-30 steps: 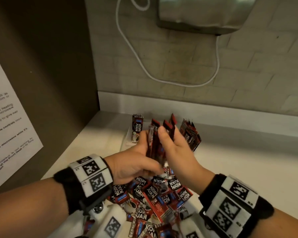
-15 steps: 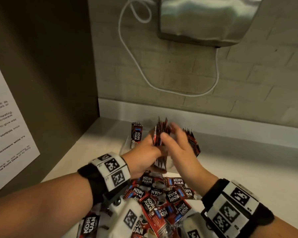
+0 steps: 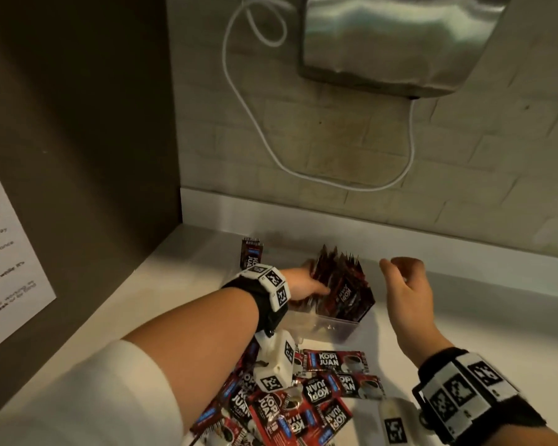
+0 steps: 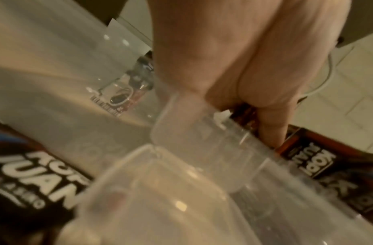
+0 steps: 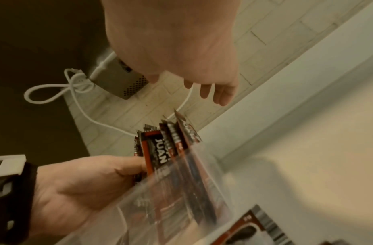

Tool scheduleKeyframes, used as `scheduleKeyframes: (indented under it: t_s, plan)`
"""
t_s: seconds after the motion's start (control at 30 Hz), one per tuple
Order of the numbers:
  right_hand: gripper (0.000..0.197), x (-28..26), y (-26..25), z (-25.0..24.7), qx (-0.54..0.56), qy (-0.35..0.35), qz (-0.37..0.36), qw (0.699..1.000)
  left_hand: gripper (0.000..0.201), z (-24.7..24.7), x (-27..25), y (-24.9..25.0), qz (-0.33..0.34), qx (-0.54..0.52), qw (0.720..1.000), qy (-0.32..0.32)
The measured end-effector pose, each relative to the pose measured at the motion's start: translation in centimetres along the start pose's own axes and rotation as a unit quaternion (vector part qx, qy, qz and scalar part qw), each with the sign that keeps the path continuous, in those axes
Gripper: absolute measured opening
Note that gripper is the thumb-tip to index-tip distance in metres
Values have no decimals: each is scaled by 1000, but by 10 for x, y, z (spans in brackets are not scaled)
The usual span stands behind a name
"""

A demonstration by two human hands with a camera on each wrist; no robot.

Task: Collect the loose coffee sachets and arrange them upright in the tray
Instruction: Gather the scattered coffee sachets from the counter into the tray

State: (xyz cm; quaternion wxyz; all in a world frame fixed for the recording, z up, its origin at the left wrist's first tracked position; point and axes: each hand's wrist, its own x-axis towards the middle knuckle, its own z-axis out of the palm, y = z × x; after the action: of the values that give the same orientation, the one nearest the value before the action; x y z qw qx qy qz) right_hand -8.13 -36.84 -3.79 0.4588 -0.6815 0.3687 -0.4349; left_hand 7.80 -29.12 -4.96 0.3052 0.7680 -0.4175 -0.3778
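Right hand point(image 3: 406, 294) pulling off, now empty, fingers loose; left hand point(image 3: 303, 283) pressing upright sachets point(image 3: 342, 284) in tray point(image 3: 332, 326); loose pile point(image 3: 316, 394) lying toward the body, right hand nearer.

Brick wall point(image 3: 351, 149) behind pale counter point(image 3: 464, 317)

Your right hand point(image 3: 406, 291) no longer touches the bundle of sachets point(image 3: 342, 284); it now hangs apart to the right of the clear tray point(image 3: 332, 326), fingers loosely curled and holding nothing. The bundle, raised between both hands a second ago, now stands in the tray, gripped by your left hand point(image 3: 303, 284) alone.
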Motion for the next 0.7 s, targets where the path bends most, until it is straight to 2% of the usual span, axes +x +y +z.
scheduleKeyframes:
  t_s: [0.07,0.13,0.2,0.27,0.37,0.43,0.5,0.53,0.63,0.7]
  plan:
    - [32,0,5,1,3,-13,18,1000,65,3,3,-2,-10,13,1000,-27]
    - [31,0,10,3,9,-35,46,998,69,3,5,0,-26,7,999,-44]
    - [32,-1,13,6,31,-70,83,994,63,4,5,4,-41,-1,997,-58]
    - [41,-2,16,10,55,-104,116,986,57,4,6,5,-48,-20,996,-73]
    - [52,-4,18,15,85,-152,140,975,50,8,2,9,-19,-2,998,-54]
    - [69,-4,21,17,97,-165,144,971,61,12,3,10,11,51,998,-30]
    - [86,-3,24,20,104,-175,141,969,73,17,5,11,31,42,999,-1]
    - [88,-2,25,21,107,-178,139,968,77,19,7,9,40,33,999,6]
    - [74,-2,24,23,117,-178,144,966,75,22,10,9,37,11,999,6]
    - [72,-2,24,23,120,-181,145,965,74,23,12,10,23,-30,999,21]
